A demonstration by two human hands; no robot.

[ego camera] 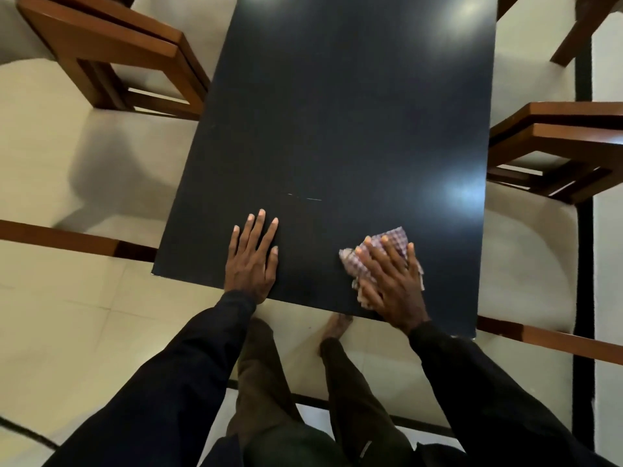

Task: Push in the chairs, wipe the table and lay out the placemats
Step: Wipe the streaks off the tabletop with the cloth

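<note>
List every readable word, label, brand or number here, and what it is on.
None readable. The dark table, the checked cloth under the right hand and the wooden chairs carry no lettering; the thin pale mark on the tabletop is a streak, not text.

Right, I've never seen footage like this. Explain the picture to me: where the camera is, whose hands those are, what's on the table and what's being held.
There is no machine here. A person wears one wide-angle camera on the head, looking forward and down, so everything is seen from above and the hands are the wearer's own. The left hand rests flat, fingers straight, on the dark table near its closest edge. The right hand presses a checked cloth against the tabletop with spread fingers, pushing it rather than gripping it. A faint pale mark shows on the surface just beyond the left hand. No placemats are in view. Two wooden seats stand beside the table: the left chair and the right chair.
</note>
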